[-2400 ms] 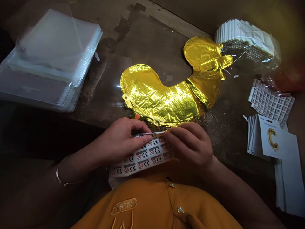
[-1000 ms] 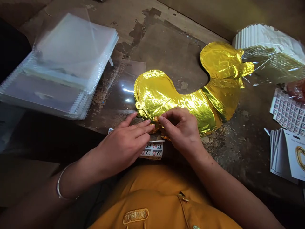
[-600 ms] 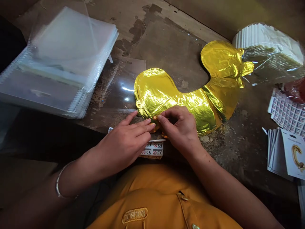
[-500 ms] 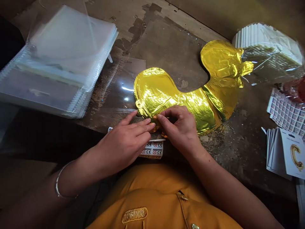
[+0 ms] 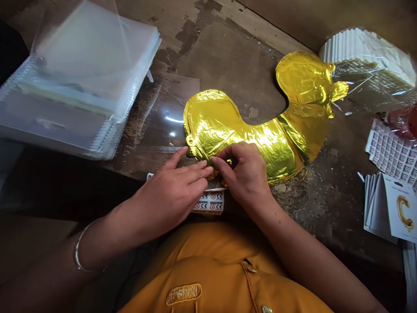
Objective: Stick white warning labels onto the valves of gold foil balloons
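A gold foil balloon (image 5: pixel 257 134), flat and C-shaped, lies on the worn table. My left hand (image 5: pixel 176 187) rests at its near left edge, fingers stretched out and holding nothing, fingertips touching the foil beside a small tab. My right hand (image 5: pixel 246 171) is closed in a pinch at that same edge, thumb tip pressed down close to the left fingertips. The small sticker at the thumb is now covered by it. Below the hands, a strip of CE stickers (image 5: pixel 208 202) hangs at the table edge, partly behind my left hand.
At left lies a stack of clear plastic sleeves (image 5: pixel 87 56), with a single clear sleeve (image 5: pixel 176 93) by the balloon. On the right are a plastic-wrapped white stack (image 5: pixel 374 61), a sticker sheet (image 5: pixel 391 150), a red item (image 5: pixel 404 121) and folded cards printed with a gold C (image 5: pixel 402 208).
My right thumb has shifted slightly left and down over the small sticker, which showed beside it before. The left hand stays almost still.
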Tool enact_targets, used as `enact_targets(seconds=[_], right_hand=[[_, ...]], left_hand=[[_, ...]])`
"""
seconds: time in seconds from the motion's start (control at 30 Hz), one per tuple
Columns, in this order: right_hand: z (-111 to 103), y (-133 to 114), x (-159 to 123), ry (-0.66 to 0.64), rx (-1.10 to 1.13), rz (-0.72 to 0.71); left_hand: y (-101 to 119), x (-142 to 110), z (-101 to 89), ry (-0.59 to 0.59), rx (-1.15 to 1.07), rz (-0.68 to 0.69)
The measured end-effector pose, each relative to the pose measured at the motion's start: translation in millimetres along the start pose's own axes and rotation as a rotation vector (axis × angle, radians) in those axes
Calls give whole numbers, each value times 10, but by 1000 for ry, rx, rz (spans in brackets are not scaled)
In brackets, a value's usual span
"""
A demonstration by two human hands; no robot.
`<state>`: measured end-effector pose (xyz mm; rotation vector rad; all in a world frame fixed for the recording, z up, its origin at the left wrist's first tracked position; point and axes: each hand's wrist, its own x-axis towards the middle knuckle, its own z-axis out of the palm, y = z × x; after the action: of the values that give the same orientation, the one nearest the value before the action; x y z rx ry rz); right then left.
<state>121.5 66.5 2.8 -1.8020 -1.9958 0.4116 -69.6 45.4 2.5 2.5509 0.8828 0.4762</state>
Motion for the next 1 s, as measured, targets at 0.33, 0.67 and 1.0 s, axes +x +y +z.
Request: enact_targets(seconds=[0.33,0.67,1.0], right_hand=[[-188,121,-101,148,-190,-412],[-91,148,-213,8,-274,-646],[-297,156,195,-283,293,-25]], left_hand=[[-6,16,30,18,-31,-11],[83,-102,-84,73,116,-130],[123,13,-189,89,145,-115]])
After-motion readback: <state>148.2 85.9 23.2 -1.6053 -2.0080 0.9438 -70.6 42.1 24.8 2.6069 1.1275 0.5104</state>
